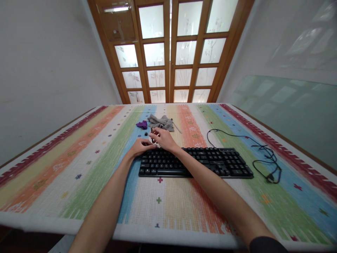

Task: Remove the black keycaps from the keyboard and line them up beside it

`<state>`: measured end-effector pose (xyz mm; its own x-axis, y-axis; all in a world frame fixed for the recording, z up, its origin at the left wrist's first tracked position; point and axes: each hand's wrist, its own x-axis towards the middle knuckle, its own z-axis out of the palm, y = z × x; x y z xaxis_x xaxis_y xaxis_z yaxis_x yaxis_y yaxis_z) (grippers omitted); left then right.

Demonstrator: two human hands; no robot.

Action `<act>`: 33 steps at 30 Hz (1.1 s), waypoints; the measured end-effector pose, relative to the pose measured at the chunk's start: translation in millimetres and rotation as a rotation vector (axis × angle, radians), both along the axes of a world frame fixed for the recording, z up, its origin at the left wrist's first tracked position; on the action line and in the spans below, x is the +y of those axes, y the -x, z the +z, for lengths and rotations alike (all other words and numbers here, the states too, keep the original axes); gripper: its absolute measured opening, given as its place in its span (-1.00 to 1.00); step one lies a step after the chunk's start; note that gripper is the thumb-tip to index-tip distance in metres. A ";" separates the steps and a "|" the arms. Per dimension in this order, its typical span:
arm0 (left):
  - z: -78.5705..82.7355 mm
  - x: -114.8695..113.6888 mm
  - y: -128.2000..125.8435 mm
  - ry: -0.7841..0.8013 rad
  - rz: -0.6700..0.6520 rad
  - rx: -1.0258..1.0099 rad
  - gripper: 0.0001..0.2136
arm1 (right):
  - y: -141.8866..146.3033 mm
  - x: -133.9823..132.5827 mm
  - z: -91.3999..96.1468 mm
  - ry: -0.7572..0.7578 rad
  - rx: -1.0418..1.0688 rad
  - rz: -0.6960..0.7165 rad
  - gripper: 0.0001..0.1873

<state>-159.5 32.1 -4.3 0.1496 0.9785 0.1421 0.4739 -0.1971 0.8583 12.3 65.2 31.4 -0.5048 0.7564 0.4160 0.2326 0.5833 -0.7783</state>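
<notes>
A black keyboard (184, 163) lies on the striped cloth, its keys towards me. At its upper left corner is my left hand (140, 147), with the thumb along the top row and the fingers curled at the far edge, closed on the keyboard. Just above that corner, my right hand (163, 137) pinches a slim dark upright tool (152, 130), too small to name its kind. On the cloth beside the fingertips sits a small black keycap (146, 134). The right forearm crosses over the keyboard and hides some keys.
Beyond the hands lie a crumpled grey cloth (162, 122), a small purple cloth (142, 124) and a thin grey stick (177, 127). The black cable (265, 154) loops on the right side of the table (100, 182). Wooden glazed doors (170, 52) stand behind.
</notes>
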 end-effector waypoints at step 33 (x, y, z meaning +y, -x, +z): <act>3.8 -3.4 -2.2 -0.004 0.098 -0.198 -0.62 | -2.8 16.6 0.6 0.172 0.164 -0.046 -0.83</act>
<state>-157.3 28.8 -0.6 0.0222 0.9864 0.1629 0.3134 -0.1616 0.9358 15.1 81.7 32.1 -0.4041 0.8441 0.3523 0.1180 0.4301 -0.8951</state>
